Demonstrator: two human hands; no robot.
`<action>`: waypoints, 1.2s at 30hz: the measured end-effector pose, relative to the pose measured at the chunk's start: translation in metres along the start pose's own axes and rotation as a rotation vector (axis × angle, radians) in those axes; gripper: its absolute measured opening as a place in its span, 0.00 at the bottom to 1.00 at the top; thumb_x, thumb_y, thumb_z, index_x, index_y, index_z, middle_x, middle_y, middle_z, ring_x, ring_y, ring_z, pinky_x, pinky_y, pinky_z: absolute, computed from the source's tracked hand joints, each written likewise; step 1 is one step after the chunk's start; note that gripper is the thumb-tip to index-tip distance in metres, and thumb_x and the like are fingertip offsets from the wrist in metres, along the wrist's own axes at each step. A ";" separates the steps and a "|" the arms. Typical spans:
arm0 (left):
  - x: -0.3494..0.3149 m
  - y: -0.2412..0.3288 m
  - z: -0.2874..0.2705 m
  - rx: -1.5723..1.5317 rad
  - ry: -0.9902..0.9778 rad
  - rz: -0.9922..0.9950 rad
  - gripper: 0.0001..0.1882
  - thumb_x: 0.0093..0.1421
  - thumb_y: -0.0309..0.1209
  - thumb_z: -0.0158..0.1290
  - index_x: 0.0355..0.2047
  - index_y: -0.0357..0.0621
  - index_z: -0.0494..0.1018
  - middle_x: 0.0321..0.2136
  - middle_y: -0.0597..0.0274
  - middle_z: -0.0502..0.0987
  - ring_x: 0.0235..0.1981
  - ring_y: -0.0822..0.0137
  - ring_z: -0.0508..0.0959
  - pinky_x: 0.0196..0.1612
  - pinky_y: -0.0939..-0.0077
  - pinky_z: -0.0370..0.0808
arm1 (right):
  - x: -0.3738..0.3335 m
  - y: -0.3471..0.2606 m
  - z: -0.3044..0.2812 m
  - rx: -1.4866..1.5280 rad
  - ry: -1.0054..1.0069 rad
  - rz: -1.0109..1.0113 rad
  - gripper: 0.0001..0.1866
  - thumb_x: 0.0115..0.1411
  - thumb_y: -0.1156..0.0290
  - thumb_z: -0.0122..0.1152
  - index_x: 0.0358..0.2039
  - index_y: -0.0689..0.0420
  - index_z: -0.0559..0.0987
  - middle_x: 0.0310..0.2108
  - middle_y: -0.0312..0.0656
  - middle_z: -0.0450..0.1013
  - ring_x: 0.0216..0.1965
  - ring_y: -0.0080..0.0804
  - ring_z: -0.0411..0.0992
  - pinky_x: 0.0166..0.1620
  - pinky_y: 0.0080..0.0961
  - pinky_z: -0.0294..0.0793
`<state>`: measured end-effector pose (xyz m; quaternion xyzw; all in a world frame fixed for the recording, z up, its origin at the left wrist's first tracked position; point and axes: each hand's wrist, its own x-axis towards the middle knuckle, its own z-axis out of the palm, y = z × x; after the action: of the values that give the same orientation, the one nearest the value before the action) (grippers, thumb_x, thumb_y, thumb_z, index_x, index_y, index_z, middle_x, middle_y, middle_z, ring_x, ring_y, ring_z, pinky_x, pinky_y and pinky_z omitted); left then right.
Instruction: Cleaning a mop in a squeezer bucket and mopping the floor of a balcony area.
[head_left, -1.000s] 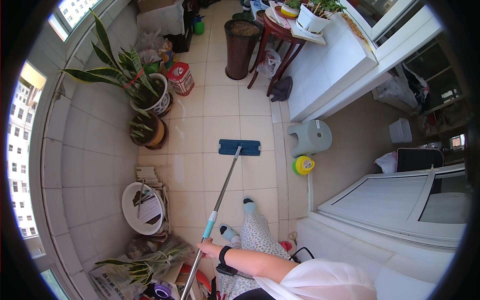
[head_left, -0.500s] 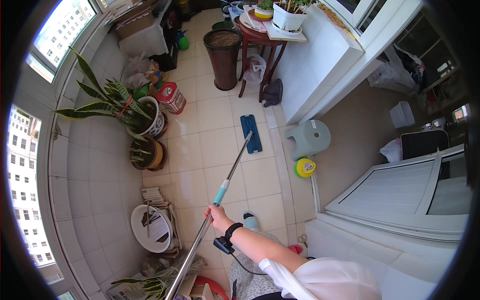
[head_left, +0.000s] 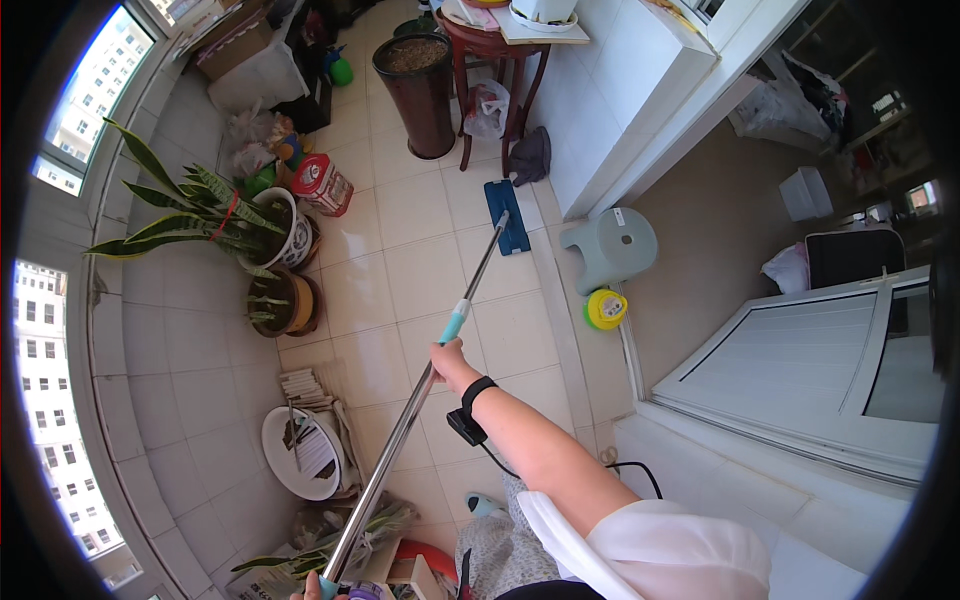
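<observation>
Clasping the mop pole (head_left: 387, 462), right hand (head_left: 452, 366) and left hand (head_left: 312, 590) closed.

Left side, snake plant (head_left: 213, 190) fanning wide, red tie (head_left: 228, 212) round leaves, white patterned pot (head_left: 297, 240)! Red-and-white box (head_left: 322, 185) near, smaller brown pot (head_left: 299, 303) just beside. Up top, tall dark pot (head_left: 425, 115), reddish wooden stand (head_left: 480, 43) alongside. Over right, grey stool (head_left: 610, 250), yellow-green container (head_left: 605, 310) hugging it. Lower left, white basin (head_left: 270, 450).

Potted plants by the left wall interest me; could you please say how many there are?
2: a tall plant in a white pot, and a small plant in a brown pot just nearer. The leaves near the lower edge show no pot; one may be hidden.
</observation>
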<state>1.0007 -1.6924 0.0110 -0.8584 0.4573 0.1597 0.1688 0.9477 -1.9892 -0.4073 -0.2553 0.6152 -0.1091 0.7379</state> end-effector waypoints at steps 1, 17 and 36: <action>-0.005 -0.006 -0.001 -0.020 -0.019 -0.015 0.18 0.53 0.39 0.56 0.44 0.49 0.75 0.21 0.54 0.74 0.20 0.54 0.74 0.21 0.63 0.70 | -0.009 0.017 0.002 0.014 -0.051 0.030 0.27 0.58 0.67 0.49 0.49 0.64 0.48 0.33 0.46 0.64 0.23 0.32 0.70 0.23 0.31 0.76; -0.212 -0.124 0.052 -0.192 -0.238 -0.612 0.17 0.58 0.44 0.51 0.29 0.42 0.76 0.17 0.48 0.73 0.18 0.48 0.72 0.23 0.59 0.68 | -0.171 0.223 0.117 -0.321 -0.278 0.147 0.45 0.57 0.64 0.51 0.56 0.74 0.31 0.28 0.56 0.71 0.20 0.42 0.74 0.20 0.31 0.76; -0.162 -0.027 0.266 -0.964 -0.251 -0.335 0.16 0.61 0.37 0.47 0.43 0.38 0.71 0.26 0.43 0.76 0.27 0.49 0.76 0.29 0.61 0.71 | -0.075 0.214 0.017 -1.311 -0.275 -0.193 0.33 0.60 0.53 0.41 0.61 0.58 0.53 0.38 0.56 0.73 0.41 0.50 0.73 0.43 0.42 0.71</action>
<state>0.9057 -1.4436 -0.1527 -0.8743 0.1645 0.4244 -0.1685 0.9144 -1.7686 -0.4508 -0.7152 0.4294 0.2547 0.4891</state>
